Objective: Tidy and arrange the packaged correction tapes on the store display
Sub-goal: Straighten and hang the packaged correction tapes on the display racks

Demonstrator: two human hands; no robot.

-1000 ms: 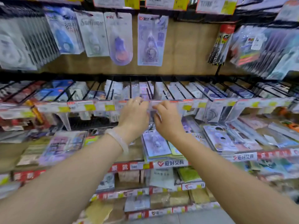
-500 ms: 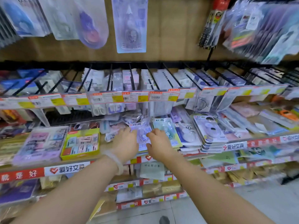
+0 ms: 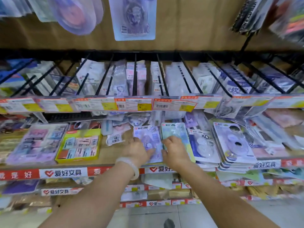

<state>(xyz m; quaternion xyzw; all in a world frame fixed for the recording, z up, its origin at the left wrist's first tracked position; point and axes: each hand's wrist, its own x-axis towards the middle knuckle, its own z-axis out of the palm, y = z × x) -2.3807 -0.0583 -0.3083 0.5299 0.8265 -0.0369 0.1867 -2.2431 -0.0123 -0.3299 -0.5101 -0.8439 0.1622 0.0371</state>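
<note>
A purple correction tape pack (image 3: 148, 139) lies flat on the wooden shelf (image 3: 113, 155), on top of a small pile. My left hand (image 3: 138, 151) rests on its lower left side, thumb across the front. My right hand (image 3: 176, 153) holds its right edge, beside a green-blue correction tape pack (image 3: 176, 131) lying next to it. Further right are stacks of blue "30m" tape packs (image 3: 204, 145) and purple tape packs (image 3: 233, 142). More tape packs hang on black pegs (image 3: 134, 74) above.
A row of price tags (image 3: 133, 104) overhangs the shelf just above my hands. A yellow-rimmed box (image 3: 79, 145) and a purple box (image 3: 37, 142) sit to the left. Loose small packs (image 3: 115, 139) lie behind my left hand. Lower shelves and the floor are below.
Both hands came down from the price tag rail to the shelf below, carrying the purple pack, and now press it onto the pile. The view has tilted downward.
</note>
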